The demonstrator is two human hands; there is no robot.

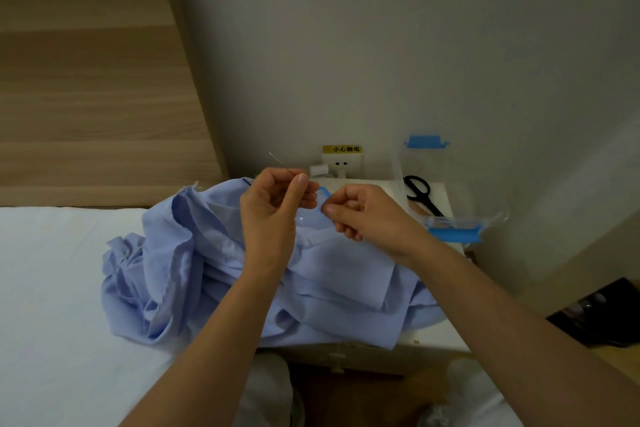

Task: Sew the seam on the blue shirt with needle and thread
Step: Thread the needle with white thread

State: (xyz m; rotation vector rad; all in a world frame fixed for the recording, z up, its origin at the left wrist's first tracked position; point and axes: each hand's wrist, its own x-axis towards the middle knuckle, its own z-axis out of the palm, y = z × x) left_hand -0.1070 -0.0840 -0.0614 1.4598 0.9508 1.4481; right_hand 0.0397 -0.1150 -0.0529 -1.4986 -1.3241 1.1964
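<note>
A crumpled light blue shirt (194,274) lies across the edge of the white bed and the small bedside table. Above it my left hand (273,208) pinches a thin needle (277,161) between thumb and forefinger, its point sticking up to the left. Close to the right, my right hand (360,211) has its fingers curled with thumb and forefinger pinched together near the left hand's fingertips. The thread itself is too fine to make out.
Black scissors (420,192) lie at the back right of the white bedside table (440,329), beside a clear plastic box with blue clips (457,230). A white thread spool (318,170) stands by the wall socket (343,163). The white bed (52,288) is left, a wooden headboard (86,80) behind.
</note>
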